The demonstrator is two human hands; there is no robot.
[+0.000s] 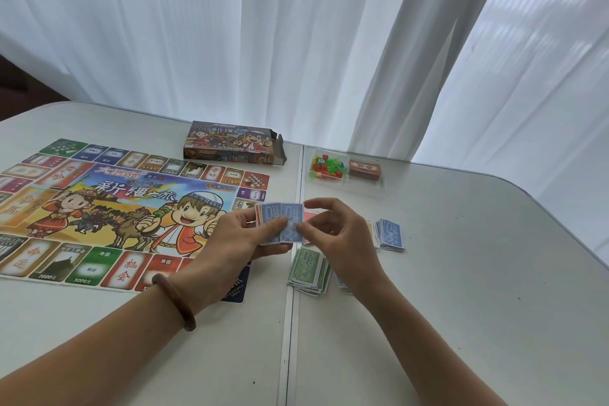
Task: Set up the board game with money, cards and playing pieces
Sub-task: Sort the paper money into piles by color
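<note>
The colourful game board (108, 208) lies flat on the left half of the table. My left hand (237, 237) holds a small stack of play money above the table's middle seam. My right hand (333, 231) pinches the top blue 2000 note (291, 224) of that stack at its right edge. A pile of green 500 notes (308, 270) lies below my right hand, and a pile of blue notes (390, 234) lies to its right. A clear tray (346, 183) at the back holds coloured playing pieces (326, 166) and an orange card deck (365, 170).
The open game box (230, 143) lies behind the board near the white curtain (296, 26). A seam (290, 306) runs down the middle of the white table. A dark blue card (237, 287) shows under my left wrist.
</note>
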